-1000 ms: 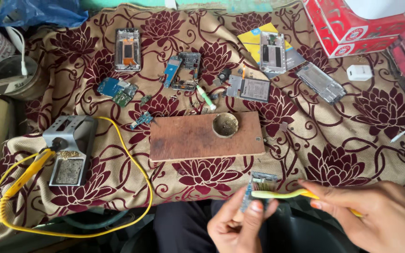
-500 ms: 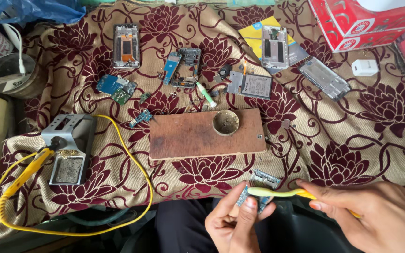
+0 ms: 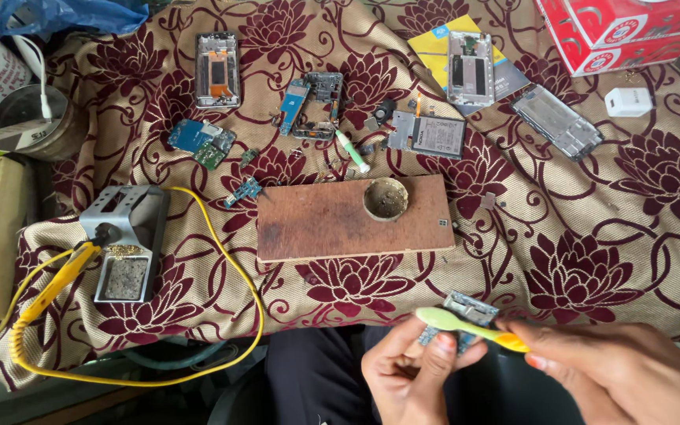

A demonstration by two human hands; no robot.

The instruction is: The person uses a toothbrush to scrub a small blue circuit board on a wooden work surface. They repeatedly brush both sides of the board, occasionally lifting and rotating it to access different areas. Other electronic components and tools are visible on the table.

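Left hand (image 3: pixel 411 378) still gripping circuit board (image 3: pixel 466 311), right hand (image 3: pixel 623 370) still holding toothbrush (image 3: pixel 466 327)

A board (image 3: pixel 340 220) lies mid-desk (image 3: pixel 592 260) with a cup (image 3: pixel 386 198) on its right part. An iron stand (image 3: pixel 123 244) sits to its left, phone frames (image 3: pixel 218 69) and a battery (image 3: pixel 437 135) behind it, boxes (image 3: pixel 623 31) far right.

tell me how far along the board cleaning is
Done: several phones lie opened, among them a stripped phone frame on the cloth. In hand: the left hand holds a small circuit board while the right hand holds a yellow-green toothbrush on it. Left: other boards lie untouched.
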